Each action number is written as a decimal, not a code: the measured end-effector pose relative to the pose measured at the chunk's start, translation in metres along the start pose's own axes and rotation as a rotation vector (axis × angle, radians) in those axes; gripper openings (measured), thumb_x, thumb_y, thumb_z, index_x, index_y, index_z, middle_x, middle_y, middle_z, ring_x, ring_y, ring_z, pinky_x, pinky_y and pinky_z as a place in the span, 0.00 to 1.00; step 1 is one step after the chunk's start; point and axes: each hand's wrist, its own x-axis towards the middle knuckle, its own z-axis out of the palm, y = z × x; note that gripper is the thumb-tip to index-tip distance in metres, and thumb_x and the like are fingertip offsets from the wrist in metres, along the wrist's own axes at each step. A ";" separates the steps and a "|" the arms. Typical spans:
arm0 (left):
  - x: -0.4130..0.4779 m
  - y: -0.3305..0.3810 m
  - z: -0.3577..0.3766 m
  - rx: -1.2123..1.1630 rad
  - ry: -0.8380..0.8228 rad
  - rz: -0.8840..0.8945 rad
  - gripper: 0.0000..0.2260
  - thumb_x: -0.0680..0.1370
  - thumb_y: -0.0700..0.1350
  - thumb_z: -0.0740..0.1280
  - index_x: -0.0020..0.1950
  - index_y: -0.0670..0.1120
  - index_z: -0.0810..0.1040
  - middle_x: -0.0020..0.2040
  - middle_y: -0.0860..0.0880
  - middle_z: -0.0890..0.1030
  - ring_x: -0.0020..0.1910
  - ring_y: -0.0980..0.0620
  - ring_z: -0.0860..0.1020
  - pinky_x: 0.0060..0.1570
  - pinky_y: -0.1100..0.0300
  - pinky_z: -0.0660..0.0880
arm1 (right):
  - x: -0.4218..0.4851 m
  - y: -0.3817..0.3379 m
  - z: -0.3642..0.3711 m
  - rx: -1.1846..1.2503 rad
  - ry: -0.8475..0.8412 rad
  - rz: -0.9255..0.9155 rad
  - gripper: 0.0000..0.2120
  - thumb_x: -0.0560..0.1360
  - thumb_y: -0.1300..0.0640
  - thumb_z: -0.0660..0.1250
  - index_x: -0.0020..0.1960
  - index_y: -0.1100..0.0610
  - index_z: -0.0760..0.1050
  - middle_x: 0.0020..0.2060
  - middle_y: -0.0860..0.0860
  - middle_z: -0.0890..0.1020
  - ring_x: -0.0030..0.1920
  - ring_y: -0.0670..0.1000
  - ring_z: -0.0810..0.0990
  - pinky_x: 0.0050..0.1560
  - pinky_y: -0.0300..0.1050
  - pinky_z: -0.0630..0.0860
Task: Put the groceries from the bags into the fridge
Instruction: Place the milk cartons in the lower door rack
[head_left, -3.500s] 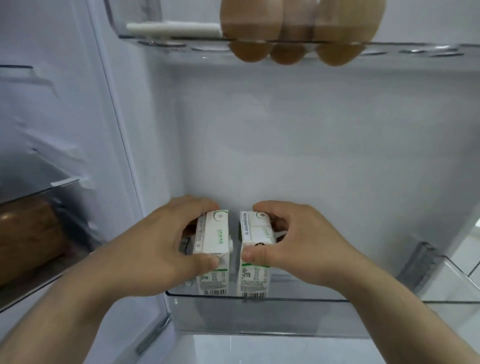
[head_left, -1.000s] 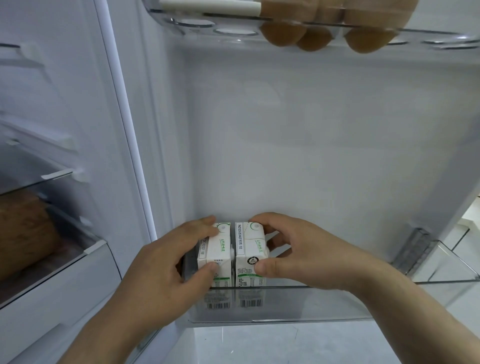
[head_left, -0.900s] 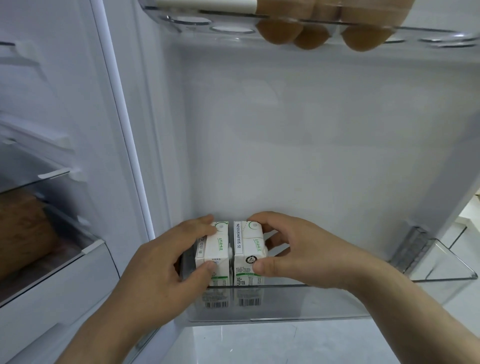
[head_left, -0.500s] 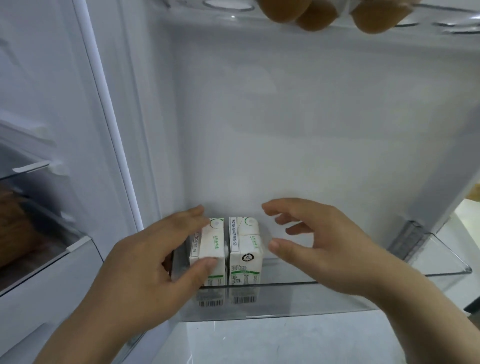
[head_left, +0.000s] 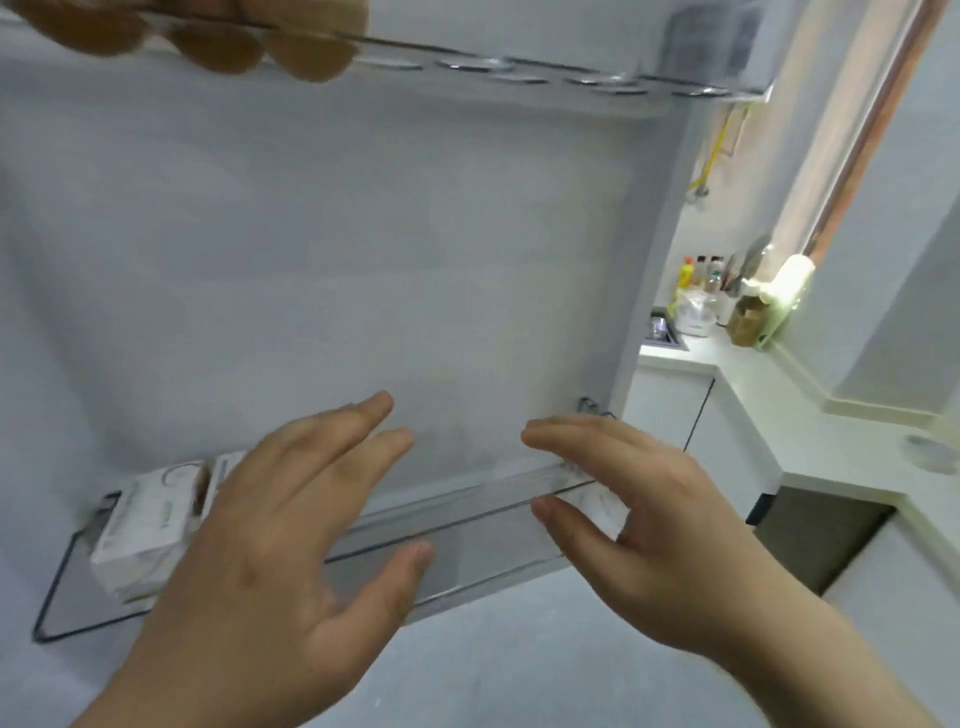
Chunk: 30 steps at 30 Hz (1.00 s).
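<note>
Two small white and green cartons (head_left: 148, 525) stand side by side at the left end of the clear door bin (head_left: 467, 540) of the fridge door. My left hand (head_left: 291, 551) hovers in front of the bin, fingers spread, holding nothing and partly covering the right carton. My right hand (head_left: 634, 525) floats further right, in front of the bin's right end, fingers apart and empty. Brown eggs (head_left: 218, 41) sit in the egg shelf (head_left: 519, 67) above.
The white inner wall of the fridge door (head_left: 363, 260) fills the middle. To the right lies a white kitchen counter (head_left: 779, 405) with bottles and jars (head_left: 706, 296) near a sink. Below the counter there is a dark gap.
Both hands have let go of the cartons and pulled back, open. The view has swung to the right, so the cartons now sit at the left and the kitchen counter shows.
</note>
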 end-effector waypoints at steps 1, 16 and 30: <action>0.006 0.010 0.009 -0.039 0.004 0.024 0.23 0.72 0.55 0.65 0.65 0.47 0.76 0.69 0.51 0.73 0.66 0.50 0.72 0.68 0.60 0.64 | -0.009 0.009 -0.007 -0.021 0.004 0.018 0.21 0.76 0.41 0.60 0.67 0.43 0.72 0.62 0.36 0.77 0.64 0.37 0.72 0.62 0.33 0.69; 0.055 0.190 0.197 -0.255 -0.353 0.248 0.30 0.73 0.62 0.60 0.74 0.54 0.67 0.73 0.63 0.62 0.72 0.72 0.54 0.64 0.65 0.60 | -0.212 0.147 -0.152 -0.269 0.052 0.567 0.29 0.79 0.44 0.61 0.77 0.39 0.55 0.75 0.33 0.57 0.74 0.33 0.51 0.69 0.27 0.46; 0.066 0.412 0.372 -0.579 -0.669 0.575 0.26 0.70 0.70 0.54 0.68 0.73 0.56 0.69 0.80 0.49 0.68 0.79 0.48 0.63 0.72 0.54 | -0.434 0.215 -0.251 -0.330 0.293 1.128 0.26 0.79 0.45 0.62 0.75 0.38 0.59 0.67 0.28 0.58 0.64 0.29 0.55 0.68 0.28 0.54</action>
